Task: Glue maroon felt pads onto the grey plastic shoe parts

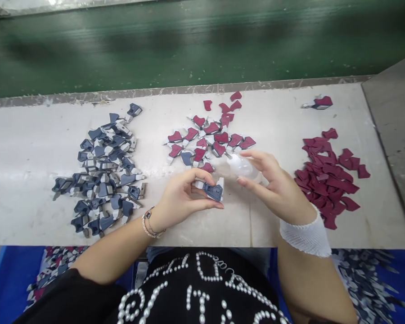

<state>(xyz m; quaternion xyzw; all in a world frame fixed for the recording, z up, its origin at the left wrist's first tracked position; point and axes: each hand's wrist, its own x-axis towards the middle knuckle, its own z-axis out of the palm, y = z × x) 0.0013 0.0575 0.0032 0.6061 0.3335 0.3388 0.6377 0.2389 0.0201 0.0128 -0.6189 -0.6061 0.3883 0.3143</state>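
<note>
Between the thumb and fingers of my left hand [182,193] is a blue-grey and white plastic part [213,191], its recessed face up. My right hand [276,184] is closed around a clear rounded object with a white inside [243,166], just right of that part; its edges are blurred. Beyond my hands lies a group of parts with maroon faces [212,128], with one blue-faced part [186,157] among them. A large pile of blue-grey and white parts [104,175] spreads to the left. Loose maroon pieces [327,180] are heaped at the right.
One maroon-faced part [322,102] lies alone at the back right. A green belt [189,45] runs behind the white table [27,157]. A metal panel [394,117] bounds the right side. Blue bins [13,274] with more parts stand below the front edge, left and right.
</note>
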